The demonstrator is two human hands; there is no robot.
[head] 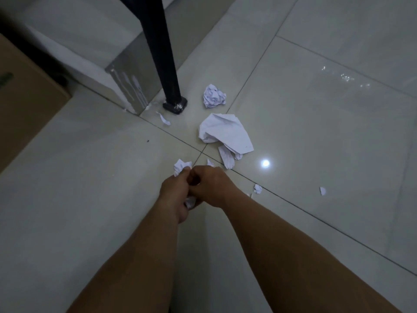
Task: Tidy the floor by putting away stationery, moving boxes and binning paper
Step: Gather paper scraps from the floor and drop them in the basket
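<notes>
White crumpled paper [181, 166] gripped by left hand [173, 193] fingers, right hand [211, 188] curled alongside, hold unclear.

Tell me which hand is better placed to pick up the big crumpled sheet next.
Probably right: the right hand lies nearer the big crumpled sheet, and the left hand grips a paper wad.

Single view on record. The camera is worn on the person's head, wide-angle, facing forward and steeply down onto the tiled floor [316, 109]. Both forearms enter at the bottom edge, close to the lens, and converge at frame centre, where the left hand [173, 190] and right hand [212, 188] sit at arm's reach. A black furniture leg [158, 53] exits the top edge, left of centre. A cardboard box [27, 109] is cut by the left edge.
</notes>
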